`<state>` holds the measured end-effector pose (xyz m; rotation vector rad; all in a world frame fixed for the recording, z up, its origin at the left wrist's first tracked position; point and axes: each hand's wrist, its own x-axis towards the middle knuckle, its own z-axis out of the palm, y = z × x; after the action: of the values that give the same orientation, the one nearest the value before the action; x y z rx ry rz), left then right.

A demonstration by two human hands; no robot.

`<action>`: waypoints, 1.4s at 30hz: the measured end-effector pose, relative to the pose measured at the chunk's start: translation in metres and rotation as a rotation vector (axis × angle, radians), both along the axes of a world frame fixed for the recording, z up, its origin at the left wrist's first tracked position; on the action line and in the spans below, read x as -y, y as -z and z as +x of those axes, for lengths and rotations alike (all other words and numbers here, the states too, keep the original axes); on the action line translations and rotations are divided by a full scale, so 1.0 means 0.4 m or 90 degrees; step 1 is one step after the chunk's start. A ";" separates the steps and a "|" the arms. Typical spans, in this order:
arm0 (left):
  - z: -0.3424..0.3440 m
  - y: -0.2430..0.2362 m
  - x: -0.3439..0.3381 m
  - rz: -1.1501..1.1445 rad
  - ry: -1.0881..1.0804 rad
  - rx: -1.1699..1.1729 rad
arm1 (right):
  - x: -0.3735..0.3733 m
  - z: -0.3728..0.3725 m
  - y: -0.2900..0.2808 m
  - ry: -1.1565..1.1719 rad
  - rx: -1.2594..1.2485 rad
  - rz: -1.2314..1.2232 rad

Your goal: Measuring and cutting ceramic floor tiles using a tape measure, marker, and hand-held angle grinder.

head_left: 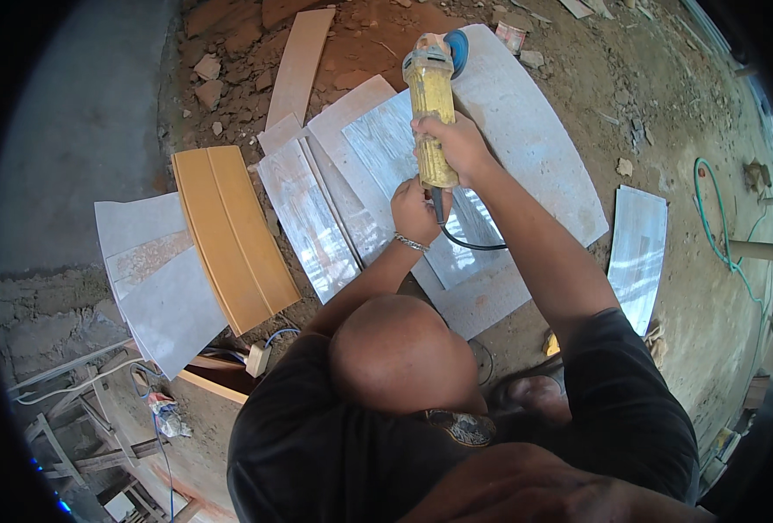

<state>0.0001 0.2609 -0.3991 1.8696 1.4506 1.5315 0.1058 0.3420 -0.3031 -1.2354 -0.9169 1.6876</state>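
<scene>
Roughly L to R: pale flat tiles (173, 305) lie overlapped at the left of the frame, w/ an orange-tan grooved panel (237, 237) slanting along their right edge. Next, left of centre, is a grey wood-grain tile (311, 220) w/ bright reflections.

At centre, the left hand (413, 215), w/ a chain bracelet (411, 242) at the wrist, curls round the rear end of an angle grinder (431, 91), approx. where the black cord (478, 247) comes out. Some fingers are hidden, so can't tell how firmly.

The grinder is upper centre, in front of a second wood-grain tile (378, 131); its long axis runs nearly straight up the frame, top tipped slightly left. Casing: yellow, scuffed, dusty, w/ a greyish head end. Its blue disc (459, 54), seen close to side-on, is at the far end, beyond both hands & on the tool's right side.

The right hand (459, 148) is the nearer one to the disc. It's wrapped tight round the rear half of the casing, thumb across it.

Behind the disc is the upper-left edge of a big pale slab (535, 148); can't tell if they touch. Farther R, a glossy grey tile (637, 257) lies apart on bare ground.
</scene>
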 end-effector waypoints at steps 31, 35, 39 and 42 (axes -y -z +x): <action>-0.122 0.020 -0.309 -0.470 0.293 0.600 | -0.072 0.062 0.151 -0.151 0.475 0.190; -0.124 0.016 -0.304 -0.481 0.290 0.576 | -0.065 0.061 0.152 -0.153 0.464 0.191; -0.124 0.013 -0.303 -0.478 0.296 0.568 | -0.060 0.060 0.152 -0.152 0.479 0.168; -0.122 0.013 -0.294 -0.474 0.281 0.574 | -0.057 0.059 0.152 -0.158 0.503 0.178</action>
<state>-0.0488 0.3787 -0.4043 0.7929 0.8867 1.1234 0.1293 0.3649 -0.3638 -1.6634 -1.7669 1.1629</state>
